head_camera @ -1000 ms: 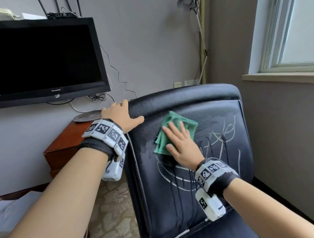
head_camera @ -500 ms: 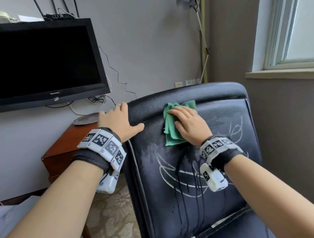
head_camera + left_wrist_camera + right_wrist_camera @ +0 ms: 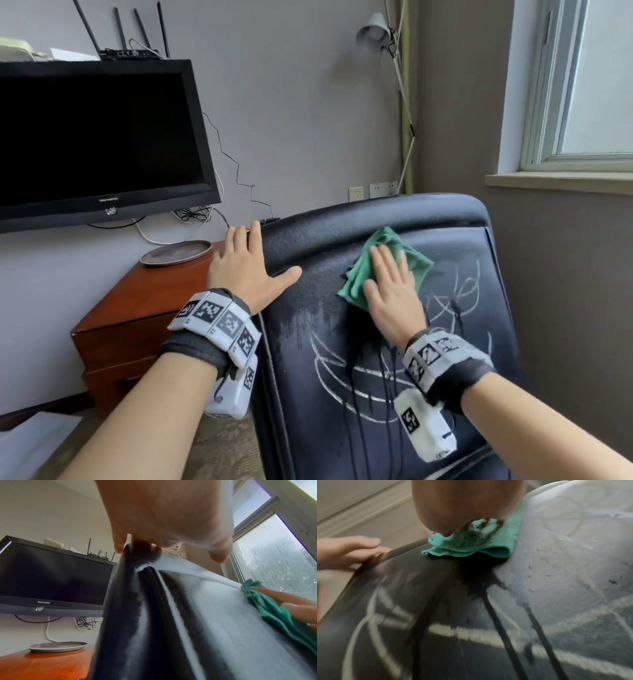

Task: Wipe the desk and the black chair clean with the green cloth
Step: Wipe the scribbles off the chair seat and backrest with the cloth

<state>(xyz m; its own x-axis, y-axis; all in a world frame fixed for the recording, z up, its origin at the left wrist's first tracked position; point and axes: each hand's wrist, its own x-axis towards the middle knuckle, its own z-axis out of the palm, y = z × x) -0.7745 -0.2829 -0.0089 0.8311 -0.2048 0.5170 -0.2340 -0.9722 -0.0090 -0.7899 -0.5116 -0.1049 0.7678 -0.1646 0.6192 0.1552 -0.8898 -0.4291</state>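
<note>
Green cloth [image 3: 383,263] swept rightward off backrest's upper left since half-second back. Right hand [image 3: 394,294] pressed it flat, fingers straight, on black chair [image 3: 342,394]; left hand [image 3: 245,265] lay open, bracing top edge. Chair-wiping underway; next pass likely lower, chalk lines [image 3: 346,370] remained.

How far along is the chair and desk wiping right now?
Done: a wet, darker patch on the black chair backrest. In hand: right hand presses the green cloth near the top; left hand braces the edge. Left: white scribbles lower down; the desk's state can't be judged.
</note>
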